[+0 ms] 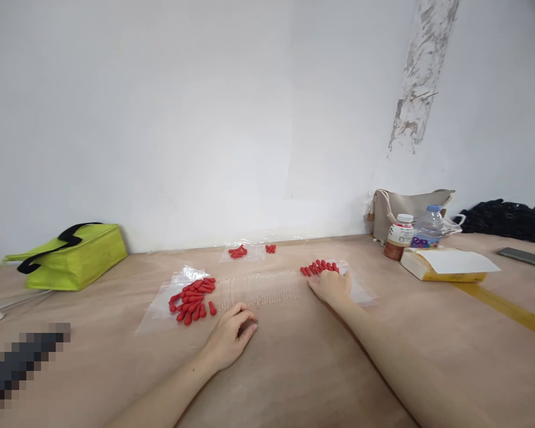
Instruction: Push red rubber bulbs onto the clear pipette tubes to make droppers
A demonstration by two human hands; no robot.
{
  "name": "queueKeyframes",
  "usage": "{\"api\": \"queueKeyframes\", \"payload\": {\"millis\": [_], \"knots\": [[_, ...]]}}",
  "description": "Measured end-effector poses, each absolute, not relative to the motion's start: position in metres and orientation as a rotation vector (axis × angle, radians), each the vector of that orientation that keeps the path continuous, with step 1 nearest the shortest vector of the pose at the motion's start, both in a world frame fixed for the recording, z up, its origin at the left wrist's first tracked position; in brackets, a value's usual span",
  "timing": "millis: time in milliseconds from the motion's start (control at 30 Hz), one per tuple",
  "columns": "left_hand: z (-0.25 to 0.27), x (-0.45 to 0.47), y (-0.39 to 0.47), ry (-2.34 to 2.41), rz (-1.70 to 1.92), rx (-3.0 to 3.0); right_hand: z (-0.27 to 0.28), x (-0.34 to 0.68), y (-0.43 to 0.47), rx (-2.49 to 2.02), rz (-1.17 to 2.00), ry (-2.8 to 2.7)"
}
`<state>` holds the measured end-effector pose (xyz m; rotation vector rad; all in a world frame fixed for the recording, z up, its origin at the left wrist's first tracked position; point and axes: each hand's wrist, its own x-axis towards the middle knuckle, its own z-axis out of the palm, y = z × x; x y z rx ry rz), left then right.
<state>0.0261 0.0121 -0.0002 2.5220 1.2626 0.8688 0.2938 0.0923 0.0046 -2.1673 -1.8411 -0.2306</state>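
My left hand (233,336) rests on the table with loosely curled fingers, a gap between thumb and forefinger and nothing visible in it. Up and left of it, red rubber dropper bulbs (191,300) are heaped on a clear plastic bag (154,312). A row of clear, thin dropper tubes (271,287) lies between my hands. My right hand (332,286) reaches down at the row's right end, against a smaller group of red bulbs (318,266) on another clear bag (361,291). Its fingertips are hidden, so whether it grips a bulb does not show.
Near the wall lie more red bulbs (238,252) and a clear bag (256,252). A lime-green bag (80,255) stands left. At right are a brown drink bottle (399,238), a water bottle (428,227), a beige bag (381,220), a yellow-white box (446,266) and a phone (526,258).
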Motion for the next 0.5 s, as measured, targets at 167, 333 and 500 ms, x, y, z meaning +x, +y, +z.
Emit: {"api": "queueKeyframes", "payload": {"millis": [167, 333, 500], "knots": [[-0.001, 0.026, 0.012, 1.257, 0.891, 2.517, 0.002, 0.294, 0.094, -2.18, -0.232, -1.835], [-0.002, 0.025, 0.013, 1.268, 0.887, 2.535, -0.001, 0.3, 0.098, -2.204, -0.194, -1.815], [-0.002, 0.026, 0.013, 1.277, 0.858, 2.54, -0.002, 0.306, 0.098, -2.205, -0.174, -1.815]]}}
